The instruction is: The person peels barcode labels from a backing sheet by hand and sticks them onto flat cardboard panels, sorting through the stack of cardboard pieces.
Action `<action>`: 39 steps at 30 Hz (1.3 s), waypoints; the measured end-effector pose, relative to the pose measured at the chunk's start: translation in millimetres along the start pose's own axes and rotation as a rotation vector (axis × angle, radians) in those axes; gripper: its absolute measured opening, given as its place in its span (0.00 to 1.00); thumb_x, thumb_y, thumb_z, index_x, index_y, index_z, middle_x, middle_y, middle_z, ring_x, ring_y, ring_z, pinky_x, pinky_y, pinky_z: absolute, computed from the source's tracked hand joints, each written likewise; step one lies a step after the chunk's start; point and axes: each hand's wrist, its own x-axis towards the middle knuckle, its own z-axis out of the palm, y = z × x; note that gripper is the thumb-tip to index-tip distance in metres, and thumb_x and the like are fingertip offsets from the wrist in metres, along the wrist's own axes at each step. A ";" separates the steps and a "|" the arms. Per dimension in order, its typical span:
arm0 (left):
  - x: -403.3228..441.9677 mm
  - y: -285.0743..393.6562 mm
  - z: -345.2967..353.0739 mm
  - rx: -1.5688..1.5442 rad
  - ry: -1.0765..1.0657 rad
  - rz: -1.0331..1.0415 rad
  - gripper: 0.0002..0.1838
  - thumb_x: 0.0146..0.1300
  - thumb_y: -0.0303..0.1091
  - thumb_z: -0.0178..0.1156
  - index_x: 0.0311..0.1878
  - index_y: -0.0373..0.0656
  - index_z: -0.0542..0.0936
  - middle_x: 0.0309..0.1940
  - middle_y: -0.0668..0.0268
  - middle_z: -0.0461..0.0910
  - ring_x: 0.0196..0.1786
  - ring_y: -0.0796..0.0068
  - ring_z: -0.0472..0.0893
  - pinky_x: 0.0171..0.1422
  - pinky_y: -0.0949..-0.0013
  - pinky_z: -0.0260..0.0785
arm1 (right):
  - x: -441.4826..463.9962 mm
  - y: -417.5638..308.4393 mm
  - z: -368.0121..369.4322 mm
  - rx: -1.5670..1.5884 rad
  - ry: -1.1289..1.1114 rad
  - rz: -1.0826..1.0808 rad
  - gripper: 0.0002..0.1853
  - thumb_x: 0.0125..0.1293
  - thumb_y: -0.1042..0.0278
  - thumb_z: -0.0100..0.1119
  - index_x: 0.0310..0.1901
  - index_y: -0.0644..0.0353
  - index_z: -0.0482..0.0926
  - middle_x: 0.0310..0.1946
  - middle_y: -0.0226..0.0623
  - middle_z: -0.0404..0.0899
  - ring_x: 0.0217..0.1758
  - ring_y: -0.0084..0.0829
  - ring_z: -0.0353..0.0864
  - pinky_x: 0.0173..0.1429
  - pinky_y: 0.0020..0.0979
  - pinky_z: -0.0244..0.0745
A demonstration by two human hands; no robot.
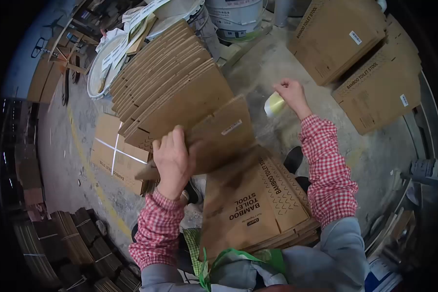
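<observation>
My left hand [172, 160] is closed on the edge of a flattened cardboard carton [224, 138], which stands tilted and has a small white barcode label on it. My right hand [292, 96] pinches a small yellow-and-white curled piece [275, 104], like a label roll; its exact kind is unclear. Behind the held carton leans a fanned row of flattened cartons [170, 82]. Below it, across my lap, lies a stack of flat cartons [243, 214] printed "BAMBOO TOILET STOOL".
At the right stand two stacks of flat cartons with barcode labels [336, 39] [384, 87]. A white-strapped carton bundle [119, 153] lies on the floor at left. Paint buckets [236, 19] stand at the back. Dark strapped bundles [73, 243] fill the lower left.
</observation>
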 end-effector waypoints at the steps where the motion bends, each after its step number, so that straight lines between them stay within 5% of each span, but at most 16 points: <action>1: -10.0 -0.1 -15.7 -0.104 -0.200 0.140 0.31 0.55 0.49 0.66 0.56 0.41 0.71 0.39 0.55 0.78 0.41 0.57 0.79 0.48 0.62 0.68 | -8.5 -12.6 -12.1 -0.001 0.012 0.002 0.18 0.56 0.55 0.66 0.29 0.66 0.81 0.22 0.39 0.80 0.27 0.29 0.79 0.35 0.31 0.73; 3: -8.1 -0.3 -48.9 -0.653 -0.774 0.315 0.36 0.54 0.51 0.67 0.61 0.41 0.69 0.41 0.52 0.79 0.35 0.56 0.81 0.42 0.61 0.72 | -32.3 -48.3 -35.0 0.467 -0.158 0.105 0.12 0.61 0.63 0.64 0.38 0.63 0.80 0.27 0.25 0.79 0.30 0.15 0.75 0.36 0.21 0.71; 4: -9.9 4.8 -48.9 -0.658 -0.776 0.330 0.36 0.54 0.51 0.67 0.61 0.41 0.69 0.41 0.52 0.79 0.35 0.56 0.81 0.42 0.61 0.72 | -39.4 -57.2 -42.5 0.463 -0.237 0.042 0.12 0.63 0.64 0.63 0.43 0.62 0.79 0.33 0.24 0.79 0.34 0.14 0.75 0.40 0.19 0.71; 6: -12.6 18.3 -47.0 -0.948 -0.681 0.224 0.38 0.55 0.47 0.67 0.65 0.41 0.65 0.46 0.51 0.78 0.40 0.60 0.82 0.50 0.60 0.70 | -63.6 -87.7 -51.0 0.586 -0.311 0.045 0.13 0.63 0.62 0.63 0.44 0.62 0.79 0.35 0.25 0.78 0.36 0.14 0.74 0.40 0.19 0.71; 7: -7.0 27.9 -50.5 -0.666 -0.589 0.211 0.40 0.57 0.43 0.67 0.69 0.43 0.61 0.56 0.51 0.73 0.52 0.60 0.79 0.61 0.58 0.65 | -77.5 -103.8 -54.8 0.699 -0.369 0.081 0.14 0.65 0.61 0.60 0.46 0.62 0.79 0.35 0.24 0.77 0.37 0.14 0.74 0.41 0.19 0.71; 9: -0.4 43.6 -25.4 -0.774 -0.239 0.137 0.41 0.58 0.38 0.67 0.71 0.45 0.57 0.64 0.54 0.66 0.61 0.60 0.72 0.69 0.57 0.57 | -89.7 -117.9 -49.8 0.818 -0.428 0.026 0.15 0.68 0.60 0.56 0.48 0.63 0.78 0.32 0.23 0.75 0.37 0.15 0.74 0.41 0.19 0.71; 10: 2.8 53.7 -16.0 -1.052 -0.224 0.085 0.40 0.60 0.30 0.64 0.73 0.46 0.54 0.67 0.55 0.62 0.66 0.63 0.66 0.69 0.60 0.58 | -92.5 -119.0 -44.2 0.889 -0.455 0.018 0.15 0.71 0.61 0.51 0.49 0.64 0.77 0.32 0.24 0.75 0.37 0.15 0.74 0.42 0.20 0.72; 12: 6.7 80.8 -7.3 -1.719 -0.236 0.012 0.40 0.61 0.23 0.60 0.74 0.48 0.52 0.66 0.57 0.64 0.65 0.67 0.67 0.68 0.62 0.61 | -103.7 -130.0 -41.4 0.974 -0.472 0.020 0.15 0.72 0.62 0.48 0.50 0.64 0.76 0.33 0.24 0.74 0.37 0.16 0.75 0.43 0.21 0.73; 13: 10.5 88.2 -7.0 -1.614 -0.151 0.044 0.39 0.61 0.19 0.59 0.73 0.46 0.53 0.62 0.58 0.68 0.60 0.68 0.73 0.63 0.66 0.68 | -106.7 -134.6 -40.2 1.010 -0.482 0.020 0.16 0.72 0.65 0.45 0.53 0.66 0.75 0.42 0.29 0.77 0.38 0.16 0.76 0.45 0.22 0.74; 15: 9.1 99.7 -16.3 -1.984 -0.161 -0.255 0.36 0.61 0.18 0.58 0.71 0.43 0.57 0.57 0.60 0.73 0.54 0.70 0.78 0.58 0.69 0.72 | -125.6 -144.1 -45.6 1.041 -0.457 -0.020 0.17 0.71 0.70 0.42 0.56 0.65 0.74 0.56 0.38 0.74 0.42 0.18 0.77 0.49 0.23 0.74; 16: 10.1 98.0 -12.7 -2.036 -0.121 -0.295 0.33 0.61 0.17 0.57 0.69 0.41 0.61 0.54 0.60 0.75 0.50 0.72 0.79 0.54 0.71 0.75 | -131.0 -142.1 -46.5 0.935 -0.432 -0.102 0.19 0.66 0.79 0.41 0.58 0.64 0.73 0.67 0.42 0.64 0.48 0.21 0.78 0.53 0.26 0.74; 18: 10.8 94.7 -11.2 -2.069 -0.087 -0.343 0.31 0.61 0.17 0.56 0.69 0.40 0.62 0.53 0.59 0.76 0.50 0.72 0.79 0.54 0.71 0.75 | -137.4 -130.5 -42.8 0.539 -0.462 -0.477 0.23 0.61 0.87 0.43 0.58 0.61 0.73 0.68 0.42 0.62 0.54 0.25 0.77 0.58 0.27 0.73; 23: 2.3 94.9 -12.2 -2.002 -0.009 -0.493 0.27 0.63 0.21 0.58 0.66 0.39 0.66 0.47 0.61 0.77 0.47 0.73 0.79 0.52 0.71 0.74 | -149.6 -129.5 -35.0 0.461 -0.330 -0.568 0.14 0.58 0.86 0.55 0.45 0.65 0.80 0.57 0.47 0.74 0.55 0.33 0.77 0.56 0.30 0.75; 27: -12.6 98.0 -8.6 -0.950 0.343 -0.060 0.14 0.58 0.25 0.64 0.49 0.43 0.81 0.48 0.56 0.75 0.63 0.60 0.65 0.65 0.60 0.62 | -151.2 -131.0 -33.9 0.387 -0.261 -0.629 0.10 0.57 0.85 0.57 0.41 0.68 0.80 0.48 0.44 0.79 0.47 0.33 0.81 0.48 0.27 0.78; 34: -12.9 91.3 -3.1 -0.973 0.298 0.192 0.10 0.51 0.24 0.67 0.39 0.41 0.83 0.42 0.61 0.79 0.53 0.60 0.74 0.57 0.62 0.62 | -160.2 -139.6 -34.6 0.084 -0.062 -0.858 0.08 0.52 0.82 0.64 0.35 0.66 0.79 0.34 0.39 0.81 0.37 0.35 0.83 0.39 0.29 0.78; 39: -15.8 93.2 -11.7 -1.084 0.197 0.079 0.08 0.50 0.23 0.67 0.36 0.41 0.82 0.39 0.61 0.79 0.49 0.62 0.75 0.54 0.64 0.63 | -163.0 -137.2 -31.9 0.036 -0.086 -0.849 0.06 0.51 0.81 0.63 0.32 0.64 0.77 0.30 0.37 0.79 0.31 0.36 0.81 0.33 0.30 0.75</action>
